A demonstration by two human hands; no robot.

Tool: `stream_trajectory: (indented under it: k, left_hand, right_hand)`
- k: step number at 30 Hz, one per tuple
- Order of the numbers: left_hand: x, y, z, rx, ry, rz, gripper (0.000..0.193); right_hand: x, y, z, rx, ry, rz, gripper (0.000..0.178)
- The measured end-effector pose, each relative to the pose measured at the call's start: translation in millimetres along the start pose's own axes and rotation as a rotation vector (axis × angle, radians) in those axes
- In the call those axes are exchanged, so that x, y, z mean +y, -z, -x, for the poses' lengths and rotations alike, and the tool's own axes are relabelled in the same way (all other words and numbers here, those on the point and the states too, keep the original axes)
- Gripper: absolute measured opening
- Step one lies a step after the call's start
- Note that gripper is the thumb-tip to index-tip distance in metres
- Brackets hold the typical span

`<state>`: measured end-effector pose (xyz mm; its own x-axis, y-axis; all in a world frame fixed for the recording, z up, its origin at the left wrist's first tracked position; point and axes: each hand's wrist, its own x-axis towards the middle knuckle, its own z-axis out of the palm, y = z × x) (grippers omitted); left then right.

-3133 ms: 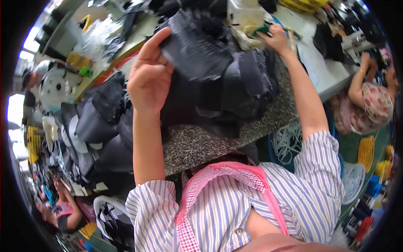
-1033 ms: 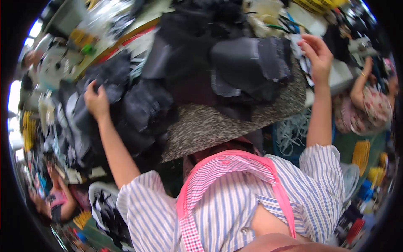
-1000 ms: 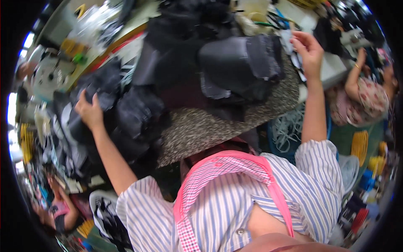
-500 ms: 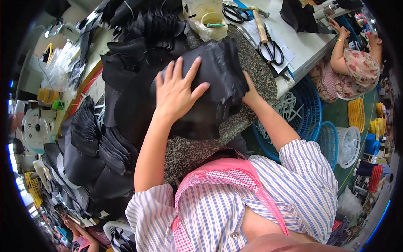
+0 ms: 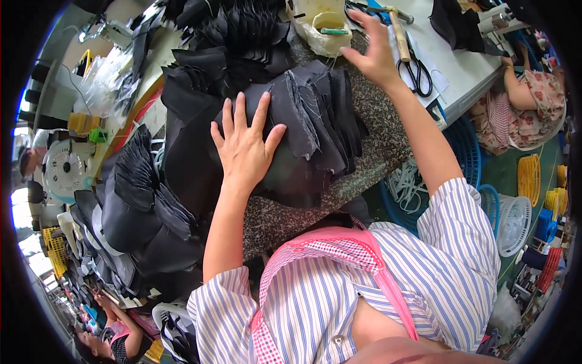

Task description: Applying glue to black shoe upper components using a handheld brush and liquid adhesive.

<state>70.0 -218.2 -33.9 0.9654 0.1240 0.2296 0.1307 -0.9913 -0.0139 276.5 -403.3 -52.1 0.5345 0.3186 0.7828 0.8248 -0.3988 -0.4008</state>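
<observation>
My left hand lies flat with fingers spread on black sheet pieces. Beside it, a fanned stack of black pieces shows pale, rough edges in overlapping layers. This stack rests on a speckled stone slab. My right hand is raised over the slab's far right side, thumb and fingers apart, with nothing visible in it. Close to its fingertips stands a whitish pot with a yellowish rim and a green-handled item across it. Black-handled scissors and a wooden-handled hammer lie to the right of that hand.
More fanned black pieces pile up behind, and others sit at my left. A blue basket holding pale strips stands below the slab's right side. A co-worker in a floral top sits beyond the white table.
My right hand has left the stack's right edge and risen toward the pot. The stack's layers now lie more fanned out. My left hand stays on the pieces.
</observation>
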Motion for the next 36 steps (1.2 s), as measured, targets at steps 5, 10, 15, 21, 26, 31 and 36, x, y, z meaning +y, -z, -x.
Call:
stream_trajectory:
  k: [5, 10, 15, 21, 26, 31, 36]
  left_hand:
    - [3.2, 8.3, 8.3, 0.138, -0.023, 0.349, 0.05]
    - [32.5, -6.7, 5.3, 0.081, 0.013, 0.169, 0.054]
    - [40.8, 0.5, -1.1, -0.006, -0.021, 0.246, 0.05]
    - [43.4, -2.0, -21.8, 0.014, 0.1, 0.76, 0.037]
    - [52.9, -3.1, -22.2, 0.073, 0.33, 1.494, 0.03]
    - [48.4, -2.0, -23.6, -0.152, 0.422, 1.897, 0.029]
    - [59.7, -5.9, -24.2, -0.209, 0.37, 1.996, 0.034]
  right_hand:
    - [56.6, -14.5, -28.3, -0.022, -0.375, -0.403, 0.018]
    - [47.7, -11.2, -33.5, -0.304, -0.098, -0.106, 0.016]
    - [55.5, 23.0, -15.0, -0.067, -0.429, -0.703, 0.008]
    - [61.7, 59.7, -7.1, -0.147, -0.738, -0.631, 0.009]
    - [-10.6, 89.6, -29.1, 0.032, -0.626, -0.993, 0.009]
    - [-73.8, 77.8, -13.9, -0.585, -0.398, -0.613, 0.013]
    - [-66.5, 65.5, -10.7, -0.337, -0.208, -0.273, 0.009]
